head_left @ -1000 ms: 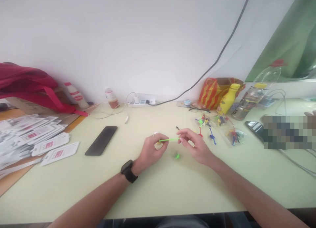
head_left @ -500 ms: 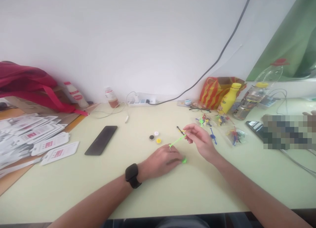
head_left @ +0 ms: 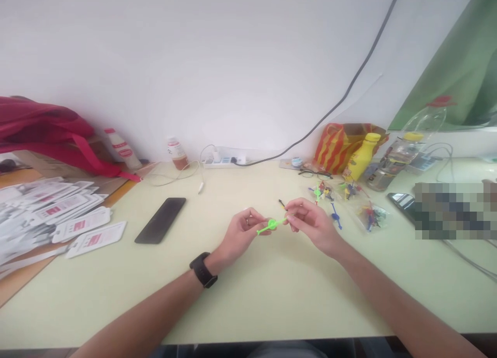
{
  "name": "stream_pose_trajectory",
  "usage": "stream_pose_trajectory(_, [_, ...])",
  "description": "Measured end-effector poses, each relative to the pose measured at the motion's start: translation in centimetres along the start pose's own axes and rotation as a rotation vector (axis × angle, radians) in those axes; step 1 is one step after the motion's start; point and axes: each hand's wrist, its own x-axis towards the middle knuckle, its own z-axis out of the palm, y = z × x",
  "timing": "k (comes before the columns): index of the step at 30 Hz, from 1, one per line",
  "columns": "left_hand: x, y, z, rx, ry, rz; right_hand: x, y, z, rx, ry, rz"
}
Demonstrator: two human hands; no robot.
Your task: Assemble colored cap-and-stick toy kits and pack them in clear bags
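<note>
Both of my hands are raised over the middle of the table around a bright green plastic stick with a round disc [head_left: 272, 224]. My left hand [head_left: 245, 229] pinches it from the left, thumb along the disc. My right hand [head_left: 310, 222] pinches the stick's right end between thumb and fingertips. Whether disc and stick are joined or only pressed together, I cannot tell. Just behind the right hand a thin dark stick [head_left: 281, 203] pokes out, partly hidden. To its right lies a blue stick with a disc [head_left: 335, 215].
Bags of small coloured plastic pieces [head_left: 371, 217] lie at right, near eyeglasses [head_left: 315, 174], a yellow bottle [head_left: 363, 156] and a clear bottle [head_left: 394, 161]. A black phone [head_left: 160, 221] lies at left, beside piled white badge cards [head_left: 95, 239]. A power strip [head_left: 225, 162] sits against the wall.
My left hand has lifted from the table and turned, bringing the green disc up to the green stick in my right hand. The small black, white and yellow round pieces are now hidden.
</note>
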Motion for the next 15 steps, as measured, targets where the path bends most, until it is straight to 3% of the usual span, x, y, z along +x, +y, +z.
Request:
stream_pose_trajectory(11, [-0.14,-0.05,-0.35,-0.004,-0.030,0.050,-0.23,0.50,0.13,-0.204,0.001,-0.053])
stream_pose_trajectory(15, [-0.41,0.06,-0.15,0.136,-0.036,0.123,-0.35,0.44,0.40,-0.335,0.011,-0.078])
